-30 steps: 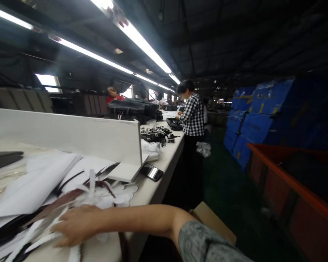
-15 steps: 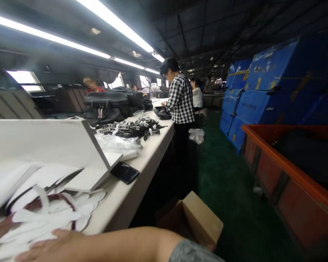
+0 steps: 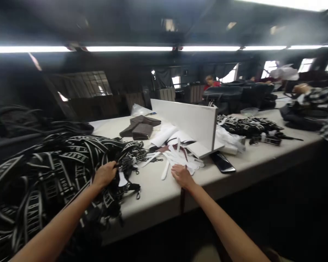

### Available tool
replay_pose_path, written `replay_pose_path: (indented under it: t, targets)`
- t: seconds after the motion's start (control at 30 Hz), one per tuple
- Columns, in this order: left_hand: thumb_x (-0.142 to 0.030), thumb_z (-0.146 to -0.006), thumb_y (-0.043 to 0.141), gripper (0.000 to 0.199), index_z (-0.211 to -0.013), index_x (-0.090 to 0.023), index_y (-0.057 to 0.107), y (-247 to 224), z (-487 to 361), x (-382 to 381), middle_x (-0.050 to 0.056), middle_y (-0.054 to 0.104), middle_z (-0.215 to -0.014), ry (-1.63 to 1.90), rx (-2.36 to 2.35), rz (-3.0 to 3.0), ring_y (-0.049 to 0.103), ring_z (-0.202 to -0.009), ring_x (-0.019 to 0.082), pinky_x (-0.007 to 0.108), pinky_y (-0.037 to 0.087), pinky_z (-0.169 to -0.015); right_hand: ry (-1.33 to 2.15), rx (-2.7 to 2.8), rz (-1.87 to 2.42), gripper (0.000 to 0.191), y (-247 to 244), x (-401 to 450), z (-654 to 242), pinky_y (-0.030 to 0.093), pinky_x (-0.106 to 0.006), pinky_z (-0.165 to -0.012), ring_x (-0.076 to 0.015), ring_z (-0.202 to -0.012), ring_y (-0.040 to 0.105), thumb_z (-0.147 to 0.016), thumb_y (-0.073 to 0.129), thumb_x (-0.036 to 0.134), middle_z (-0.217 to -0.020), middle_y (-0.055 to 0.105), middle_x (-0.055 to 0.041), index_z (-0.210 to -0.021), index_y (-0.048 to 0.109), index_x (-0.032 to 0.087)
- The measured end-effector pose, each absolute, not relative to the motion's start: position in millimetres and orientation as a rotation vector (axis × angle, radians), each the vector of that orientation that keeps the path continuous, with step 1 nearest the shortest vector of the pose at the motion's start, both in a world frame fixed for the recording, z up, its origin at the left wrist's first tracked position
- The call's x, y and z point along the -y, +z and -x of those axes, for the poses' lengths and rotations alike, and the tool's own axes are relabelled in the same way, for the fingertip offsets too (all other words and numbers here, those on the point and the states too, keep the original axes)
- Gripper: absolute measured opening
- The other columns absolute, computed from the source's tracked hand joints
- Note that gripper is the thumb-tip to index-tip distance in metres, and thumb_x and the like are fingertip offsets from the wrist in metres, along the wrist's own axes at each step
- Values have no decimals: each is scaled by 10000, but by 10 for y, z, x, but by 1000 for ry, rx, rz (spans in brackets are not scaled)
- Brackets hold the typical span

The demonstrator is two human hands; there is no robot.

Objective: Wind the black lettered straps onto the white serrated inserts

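Observation:
My left hand (image 3: 105, 174) is closed on black webbing straps at the edge of a big heap of straps (image 3: 79, 156) with white lettering, on the left of the table. A white tag-like piece (image 3: 122, 179) lies just right of its fingers. My right hand (image 3: 182, 176) rests at the front of a loose pile of white strips (image 3: 184, 160), its fingers bent and pressed on a strip; the fingertips are partly hidden. Beneath that wrist a dark reddish band (image 3: 182, 200) hangs over the table edge.
A white upright board (image 3: 187, 118) stands behind the strips. A black phone (image 3: 222, 162) lies right of them. Folded dark brown pieces (image 3: 140, 127) lie farther back. Another strap heap (image 3: 246, 125) is to the right, near a co-worker's checked sleeve (image 3: 321, 96).
The view has swung left from the aisle to the table. My left hand and the large strap heap have come into sight. My right hand now appears bent at the white strips; earlier one hand lay spread there.

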State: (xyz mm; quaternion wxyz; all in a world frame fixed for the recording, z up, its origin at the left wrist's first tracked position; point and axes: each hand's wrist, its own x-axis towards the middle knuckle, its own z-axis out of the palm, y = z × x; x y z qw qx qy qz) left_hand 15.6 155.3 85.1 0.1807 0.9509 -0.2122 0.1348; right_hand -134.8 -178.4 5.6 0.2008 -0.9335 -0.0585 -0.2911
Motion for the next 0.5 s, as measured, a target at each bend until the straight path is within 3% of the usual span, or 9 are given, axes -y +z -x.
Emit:
replay_pose_path:
  t: [0.13,0.23,0.33,0.4,0.5]
  targets:
    - [-202,-973,550,121,-1017,-145,646,865,-206,-1648,23,652,-791,425,428,-2511,669,-814,204,408,525,-883,-905,214,2537,202,-64,1753,1389,524,-478,-1050,-272,-1135,665,-897,526,125,-1092,721,-136,-859,714,190]
    - [-195,-961,515,160,-1060,-121,617,965,-162,-1477,-16,610,-620,427,377,-2288,650,-630,181,333,538,-727,-1018,176,2382,232,15,1611,1333,477,-565,-1088,-317,-1177,641,-900,512,210,-1142,723,-146,-905,744,209]
    - [-182,-923,475,237,-1108,-117,608,1068,5,-1307,-26,582,-542,427,430,-2093,613,-522,177,279,500,-561,-867,39,2022,239,260,1230,1184,438,-580,-1111,-339,-1138,648,-858,620,380,-1121,731,-160,-923,755,194]
    - [-200,-911,464,274,-1124,-141,627,1069,220,-1198,-4,631,-600,465,528,-1992,634,-569,178,280,517,-597,-584,-34,1810,407,469,870,1083,514,-540,-1021,-317,-1031,691,-852,642,544,-1078,736,-171,-963,735,164]
    - [-218,-913,444,307,-1121,-174,665,919,670,-1072,79,733,-958,548,716,-1869,700,-910,207,324,550,-863,-85,-84,1300,616,732,376,938,604,-403,-788,-232,-813,725,-900,526,701,-971,739,-152,-1089,650,128]
